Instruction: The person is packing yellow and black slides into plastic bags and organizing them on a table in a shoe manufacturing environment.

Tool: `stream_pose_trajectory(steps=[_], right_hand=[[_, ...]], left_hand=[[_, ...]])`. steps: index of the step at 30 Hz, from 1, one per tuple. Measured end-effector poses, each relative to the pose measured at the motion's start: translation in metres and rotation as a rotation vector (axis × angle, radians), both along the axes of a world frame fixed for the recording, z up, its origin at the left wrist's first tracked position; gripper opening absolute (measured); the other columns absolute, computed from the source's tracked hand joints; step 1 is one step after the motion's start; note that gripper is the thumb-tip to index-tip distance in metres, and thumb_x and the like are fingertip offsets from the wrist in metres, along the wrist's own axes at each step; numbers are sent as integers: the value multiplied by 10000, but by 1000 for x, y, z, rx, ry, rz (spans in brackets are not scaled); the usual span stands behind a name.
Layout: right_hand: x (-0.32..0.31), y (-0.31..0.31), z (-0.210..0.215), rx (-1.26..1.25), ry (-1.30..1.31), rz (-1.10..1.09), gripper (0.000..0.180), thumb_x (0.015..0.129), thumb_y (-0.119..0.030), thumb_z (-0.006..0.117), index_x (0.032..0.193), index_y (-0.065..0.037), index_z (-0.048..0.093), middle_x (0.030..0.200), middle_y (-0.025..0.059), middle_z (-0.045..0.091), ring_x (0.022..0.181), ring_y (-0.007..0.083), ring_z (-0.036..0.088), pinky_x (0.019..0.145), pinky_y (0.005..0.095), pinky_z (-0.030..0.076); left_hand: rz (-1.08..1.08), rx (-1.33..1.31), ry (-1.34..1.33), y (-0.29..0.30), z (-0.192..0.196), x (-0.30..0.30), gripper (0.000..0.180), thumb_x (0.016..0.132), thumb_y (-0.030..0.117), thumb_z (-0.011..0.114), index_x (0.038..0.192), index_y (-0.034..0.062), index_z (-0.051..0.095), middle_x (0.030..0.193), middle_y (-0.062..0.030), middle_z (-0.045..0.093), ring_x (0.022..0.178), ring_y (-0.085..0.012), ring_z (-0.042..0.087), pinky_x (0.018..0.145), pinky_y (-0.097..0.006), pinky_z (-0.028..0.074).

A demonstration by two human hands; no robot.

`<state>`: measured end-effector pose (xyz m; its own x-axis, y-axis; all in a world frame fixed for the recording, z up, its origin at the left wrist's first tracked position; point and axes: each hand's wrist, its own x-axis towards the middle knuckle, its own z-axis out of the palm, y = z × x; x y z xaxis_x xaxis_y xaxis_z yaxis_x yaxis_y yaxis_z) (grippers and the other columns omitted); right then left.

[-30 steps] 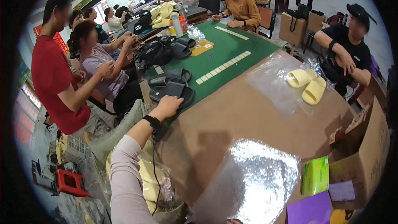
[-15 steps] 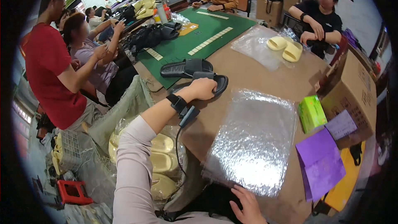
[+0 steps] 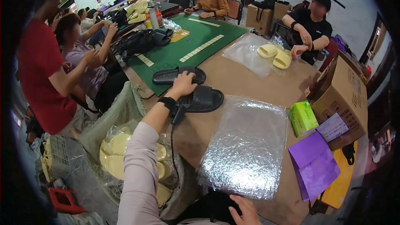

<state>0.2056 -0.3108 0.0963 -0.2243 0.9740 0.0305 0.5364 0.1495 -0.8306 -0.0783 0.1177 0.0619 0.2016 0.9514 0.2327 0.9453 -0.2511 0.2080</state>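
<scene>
Two blk ribbed slides (image 3: 203, 98), matte

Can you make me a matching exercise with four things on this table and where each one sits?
Things:
1. black slippers
2. bubble bag
3. green box
4. purple sheets

Places:
A. beside the cardboard box
B. under the left hand
C. at the table's right edge
D. in front of the person, near the right hand

Pairs: 1-B, 2-D, 3-A, 4-C
</scene>
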Motion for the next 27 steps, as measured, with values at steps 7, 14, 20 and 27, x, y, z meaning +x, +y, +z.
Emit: stream_pose_trajectory(steps=[7, 14, 20, 27], right_hand=[[11, 12, -6, 6, 22, -38, 314, 863, -88, 578, 1168, -15, 562, 1142, 170, 587, 1066, 346, 534, 917, 393, 418], [15, 10, -13, 29, 64, -41, 300, 857, -80, 584, 1149, -9, 570, 1112, 172, 601, 1031, 344, 550, 887, 390, 433], [15, 12, -11, 25, 49, -76, 293, 852, -65, 586, 1137, -1, 572, 1096, 170, 606, 1011, 345, 554, 875, 391, 437], [9, 8, -12, 46, 95, -36, 289, 847, -58, 587, 1129, 7, 571, 1090, 177, 607, 1001, 353, 559, 869, 396, 443]], left_hand=[[393, 189, -346, 55, -20, -31, 479, 784, 251, 604, 1206, 43, 512, 1205, -204, 524, 1142, -387, 475, 956, -451, 398], [162, -243, -272, 69, -72, -122, 551, 759, 48, 438, 1308, -1, 445, 1327, -190, 478, 1337, -348, 294, 1094, -422, 205], [59, -508, -449, 46, -27, -64, 400, 806, 101, 624, 1183, -17, 562, 1124, -130, 605, 1030, -239, 566, 875, -354, 433], [173, -591, -865, 14, 8, -35, 129, 810, 120, 656, 898, 26, 645, 825, -12, 590, 749, -122, 536, 675, -264, 436]])
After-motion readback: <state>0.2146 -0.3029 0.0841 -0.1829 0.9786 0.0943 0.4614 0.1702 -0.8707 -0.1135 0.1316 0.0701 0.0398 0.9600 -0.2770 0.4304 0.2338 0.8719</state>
